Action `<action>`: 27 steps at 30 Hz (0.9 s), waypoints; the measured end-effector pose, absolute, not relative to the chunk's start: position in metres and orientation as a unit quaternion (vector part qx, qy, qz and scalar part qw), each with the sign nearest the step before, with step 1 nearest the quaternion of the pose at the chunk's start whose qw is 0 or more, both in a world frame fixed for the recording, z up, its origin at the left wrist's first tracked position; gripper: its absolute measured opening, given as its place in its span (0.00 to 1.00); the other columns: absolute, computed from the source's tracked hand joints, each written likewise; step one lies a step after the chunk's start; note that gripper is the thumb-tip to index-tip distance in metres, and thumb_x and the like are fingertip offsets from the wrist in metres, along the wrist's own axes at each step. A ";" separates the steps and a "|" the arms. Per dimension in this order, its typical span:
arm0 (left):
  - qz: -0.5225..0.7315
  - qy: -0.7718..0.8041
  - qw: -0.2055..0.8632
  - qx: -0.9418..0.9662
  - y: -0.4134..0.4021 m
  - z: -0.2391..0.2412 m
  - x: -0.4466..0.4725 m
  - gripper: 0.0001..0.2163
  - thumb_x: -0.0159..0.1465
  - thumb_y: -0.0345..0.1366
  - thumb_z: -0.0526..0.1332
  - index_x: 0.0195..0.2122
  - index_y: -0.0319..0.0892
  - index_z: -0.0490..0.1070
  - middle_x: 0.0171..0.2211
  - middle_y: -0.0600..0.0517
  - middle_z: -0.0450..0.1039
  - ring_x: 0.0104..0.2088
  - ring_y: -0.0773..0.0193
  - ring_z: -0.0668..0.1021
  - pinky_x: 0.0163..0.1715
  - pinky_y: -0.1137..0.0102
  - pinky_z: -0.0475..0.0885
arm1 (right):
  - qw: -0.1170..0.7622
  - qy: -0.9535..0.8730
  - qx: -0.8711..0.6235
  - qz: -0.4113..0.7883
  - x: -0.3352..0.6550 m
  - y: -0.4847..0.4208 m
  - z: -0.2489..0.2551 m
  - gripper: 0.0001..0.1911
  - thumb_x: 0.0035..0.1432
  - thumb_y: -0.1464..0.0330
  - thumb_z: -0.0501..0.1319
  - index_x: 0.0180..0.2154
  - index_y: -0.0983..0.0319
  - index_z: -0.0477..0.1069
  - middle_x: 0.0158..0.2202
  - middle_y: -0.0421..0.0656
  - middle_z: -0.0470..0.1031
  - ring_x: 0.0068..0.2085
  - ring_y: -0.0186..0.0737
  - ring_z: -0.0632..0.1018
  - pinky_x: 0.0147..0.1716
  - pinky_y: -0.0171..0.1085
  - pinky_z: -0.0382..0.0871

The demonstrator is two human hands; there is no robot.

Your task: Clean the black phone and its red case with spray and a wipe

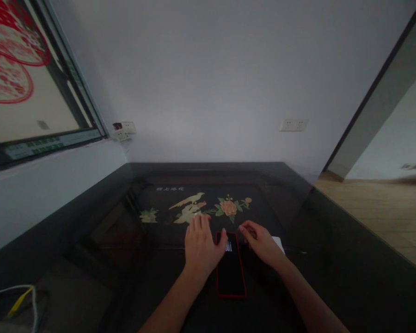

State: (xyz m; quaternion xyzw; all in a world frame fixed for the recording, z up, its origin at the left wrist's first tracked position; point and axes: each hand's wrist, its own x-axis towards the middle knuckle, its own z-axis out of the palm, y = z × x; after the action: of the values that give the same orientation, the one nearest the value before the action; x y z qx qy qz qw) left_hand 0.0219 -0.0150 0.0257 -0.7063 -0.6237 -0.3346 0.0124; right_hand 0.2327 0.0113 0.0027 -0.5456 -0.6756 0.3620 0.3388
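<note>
Pale walls and a dark, glossy table frame a pair of bare hands at work over a phone. The phone, edged in red, lies flat on the near half of the tabletop between the two forearms, its screen dark except for pale characters close to its upper end. The left hand is spread palm down beside the phone's upper left edge, grasping nothing visible, its thumb reaching over the screen; whether the thumb touches the glass cannot be told. The right hand, just beyond the upper right corner, has its fingers curled and thumb drawn close to the forefinger; whether anything is pinched there cannot be made out. A white item shows partly from behind the right wrist. Beyond the hands, a picture of a bird and a peach-colored flower decorates the table. A wall socket sits above, to the right; a white cable curls at lower left, near a window bearing red decorations.
</note>
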 end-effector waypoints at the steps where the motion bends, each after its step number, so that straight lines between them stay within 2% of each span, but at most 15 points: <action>1: -0.319 -0.616 -0.014 -0.720 -0.020 0.025 0.030 0.19 0.64 0.48 0.60 0.51 0.41 0.65 0.48 0.40 0.68 0.51 0.46 0.72 0.52 0.55 0.69 | 0.348 -0.671 -0.546 0.361 0.233 0.012 0.003 0.19 0.68 0.51 0.55 0.36 0.59 0.70 0.24 0.36 0.70 0.25 0.36 0.73 0.26 0.34 0.65; 5: -0.261 -0.617 -0.051 -0.740 -0.030 0.013 0.051 0.30 0.55 0.53 0.67 0.54 0.42 0.67 0.51 0.37 0.68 0.52 0.39 0.70 0.50 0.50 0.69 | 0.368 -0.663 -0.536 0.370 0.235 0.015 0.001 0.18 0.67 0.52 0.56 0.35 0.59 0.69 0.23 0.35 0.68 0.24 0.35 0.72 0.25 0.34 0.65; 8: -0.226 -0.637 -0.054 -0.735 -0.031 0.004 0.054 0.33 0.53 0.56 0.67 0.53 0.41 0.68 0.51 0.35 0.68 0.52 0.35 0.70 0.49 0.47 0.69 | 0.367 -0.662 -0.532 0.379 0.233 0.015 0.001 0.17 0.67 0.52 0.56 0.36 0.59 0.70 0.24 0.36 0.69 0.24 0.35 0.72 0.25 0.33 0.65; 13: -0.184 -0.659 -0.062 -0.727 -0.028 0.001 0.055 0.30 0.54 0.57 0.65 0.51 0.41 0.69 0.47 0.38 0.70 0.46 0.40 0.76 0.41 0.56 0.72 | 0.362 -0.667 -0.527 0.383 0.231 0.013 -0.001 0.18 0.67 0.52 0.56 0.37 0.59 0.71 0.25 0.36 0.70 0.25 0.34 0.71 0.25 0.33 0.64; 18: -0.165 -0.675 -0.069 -0.716 -0.024 0.001 0.060 0.31 0.54 0.55 0.66 0.53 0.41 0.68 0.45 0.41 0.71 0.37 0.48 0.80 0.35 0.63 0.70 | 0.354 -0.679 -0.522 0.377 0.229 0.012 0.000 0.18 0.68 0.53 0.56 0.36 0.59 0.72 0.25 0.37 0.72 0.28 0.37 0.74 0.28 0.34 0.66; 27: -0.138 -0.678 -0.099 -0.715 -0.022 0.012 0.064 0.32 0.54 0.53 0.65 0.55 0.39 0.67 0.49 0.36 0.71 0.39 0.44 0.81 0.35 0.62 0.71 | 0.346 -0.690 -0.517 0.370 0.228 0.010 0.002 0.17 0.68 0.54 0.56 0.36 0.59 0.72 0.26 0.37 0.73 0.28 0.37 0.75 0.30 0.35 0.66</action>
State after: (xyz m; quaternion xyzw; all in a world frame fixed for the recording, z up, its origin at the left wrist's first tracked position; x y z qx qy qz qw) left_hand 0.0636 -0.0223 0.0124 -0.7149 -0.6783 -0.1379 -0.0991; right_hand 0.2279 0.0098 0.0021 -0.5169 -0.6899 0.3703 0.3459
